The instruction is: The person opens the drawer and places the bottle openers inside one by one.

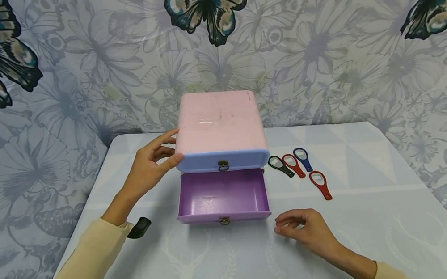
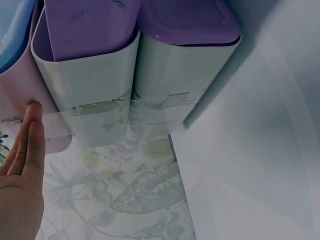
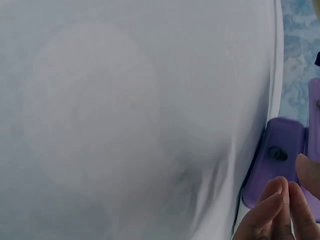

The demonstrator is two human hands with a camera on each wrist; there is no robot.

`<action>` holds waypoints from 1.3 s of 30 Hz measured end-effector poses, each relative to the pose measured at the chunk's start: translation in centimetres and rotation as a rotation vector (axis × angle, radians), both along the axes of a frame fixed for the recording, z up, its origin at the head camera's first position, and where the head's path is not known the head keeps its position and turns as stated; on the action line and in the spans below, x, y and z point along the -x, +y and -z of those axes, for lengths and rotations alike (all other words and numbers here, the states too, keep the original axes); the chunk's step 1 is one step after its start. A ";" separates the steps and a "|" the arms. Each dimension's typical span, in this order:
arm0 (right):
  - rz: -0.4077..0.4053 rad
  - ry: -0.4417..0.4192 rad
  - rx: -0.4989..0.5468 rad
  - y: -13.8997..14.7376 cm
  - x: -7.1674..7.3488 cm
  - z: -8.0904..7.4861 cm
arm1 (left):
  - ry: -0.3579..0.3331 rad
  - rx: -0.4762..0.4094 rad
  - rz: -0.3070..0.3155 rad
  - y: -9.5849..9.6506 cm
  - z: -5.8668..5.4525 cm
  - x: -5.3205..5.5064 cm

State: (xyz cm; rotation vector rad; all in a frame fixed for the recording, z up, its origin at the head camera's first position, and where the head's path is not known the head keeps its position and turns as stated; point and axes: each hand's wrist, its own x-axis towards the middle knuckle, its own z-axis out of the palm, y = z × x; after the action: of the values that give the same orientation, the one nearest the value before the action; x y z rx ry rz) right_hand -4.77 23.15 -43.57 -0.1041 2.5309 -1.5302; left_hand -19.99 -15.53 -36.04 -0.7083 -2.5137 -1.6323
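Note:
A small stacked drawer unit stands on the table, with a pink top (image 1: 219, 122) and a blue drawer front (image 1: 197, 163) closed beneath it. Below that, a purple drawer (image 1: 223, 198) is pulled out, its bare floor showing. My left hand (image 1: 143, 169) rests against the pink unit's left side, thumb near the front corner. The left wrist view shows its straight fingers (image 2: 34, 145) touching the pink wall (image 2: 22, 95). Loosely bent, my right hand (image 1: 311, 232) hovers right of the drawer's front and holds nothing. Another purple drawer front (image 3: 275, 155) appears in the right wrist view.
Right of the unit lie several small tools with oval loop ends: black (image 1: 280, 166), blue (image 1: 302, 159), and red ones (image 1: 320, 185). Clear tape (image 2: 150, 107) spans the stacked sections' sides. A patterned wall covering (image 1: 321, 58) hangs behind the white table (image 1: 351, 163).

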 end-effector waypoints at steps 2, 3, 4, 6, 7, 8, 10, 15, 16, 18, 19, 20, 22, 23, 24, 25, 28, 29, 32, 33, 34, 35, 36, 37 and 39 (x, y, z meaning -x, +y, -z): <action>0.023 0.012 -0.027 0.6 0.4 -0.1 | -0.001 -0.001 -0.001 0.0 0.0 0.0; 0.036 0.020 -0.043 0.9 0.6 -0.1 | -0.005 -0.004 -0.002 -0.1 0.0 0.0; 0.052 0.029 -0.060 1.3 0.8 -0.1 | -0.006 -0.004 -0.001 -0.1 0.0 0.0; 0.090 0.059 -0.102 2.0 1.3 -0.1 | -0.011 -0.007 0.000 -0.1 0.0 0.0; 0.111 0.074 -0.123 2.3 1.5 0.0 | -0.013 -0.007 0.001 -0.1 0.0 0.0; 0.134 0.093 -0.148 2.7 1.7 0.0 | -0.013 -0.006 0.001 -0.1 0.0 0.0; 0.177 0.125 -0.192 3.5 2.2 0.3 | -0.008 -0.002 0.001 -0.1 0.0 0.0; 0.240 0.158 -0.264 5.3 3.1 1.0 | -0.001 0.000 0.002 -0.1 0.1 0.0; 0.245 0.161 -0.273 5.6 3.3 1.2 | 0.000 -0.001 0.003 -0.2 0.1 0.0; 0.247 0.167 -0.289 6.2 3.6 1.3 | 0.000 -0.002 0.009 -0.2 0.2 0.1; 0.244 0.171 -0.298 6.5 3.8 1.3 | 0.001 -0.003 0.010 -0.1 0.2 0.1; 0.244 0.177 -0.314 6.8 3.9 1.3 | 0.002 -0.005 0.012 -0.1 0.2 0.1; 0.244 0.187 -0.351 7.4 4.4 1.1 | 0.004 -0.007 0.013 -0.1 0.2 0.1; 0.243 0.189 -0.370 7.7 4.6 1.0 | 0.005 -0.010 0.012 -0.1 0.2 0.2; 0.245 0.192 -0.390 8.0 4.8 0.8 | 0.007 -0.012 0.010 -0.1 0.2 0.2; 0.248 0.195 -0.411 8.3 5.0 0.7 | 0.007 -0.014 0.008 -0.1 0.2 0.2; 0.258 0.187 -0.460 9.3 5.5 0.4 | 0.008 -0.019 0.007 -0.1 0.2 0.3; 0.259 0.179 -0.469 9.5 5.5 0.4 | 0.007 -0.022 0.008 -0.1 0.2 0.3; 0.266 0.144 -0.483 10.3 5.5 0.5 | 0.001 -0.025 0.007 0.0 0.2 0.3; 0.267 0.133 -0.482 10.4 5.5 0.6 | 0.000 -0.025 0.007 0.0 0.2 0.3; 0.272 0.123 -0.481 10.6 5.5 0.7 | 0.000 -0.024 0.007 0.0 0.2 0.3; 0.276 0.113 -0.482 10.7 5.4 0.8 | -0.001 -0.023 0.006 0.0 0.2 0.3; 0.280 0.105 -0.485 10.8 5.4 0.9 | -0.002 -0.022 0.006 0.0 0.2 0.3; 0.283 0.097 -0.488 10.9 5.3 1.1 | -0.002 -0.022 0.006 0.0 0.2 0.3; 0.289 0.084 -0.496 11.2 5.3 1.4 | -0.002 -0.023 0.006 0.0 0.2 0.3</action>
State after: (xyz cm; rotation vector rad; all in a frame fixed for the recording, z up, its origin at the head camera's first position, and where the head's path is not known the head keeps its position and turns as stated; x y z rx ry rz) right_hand -10.11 34.31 -44.92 0.2810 3.0116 -0.9395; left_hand -20.26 -15.58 -36.26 -0.7139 -2.4926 -1.6611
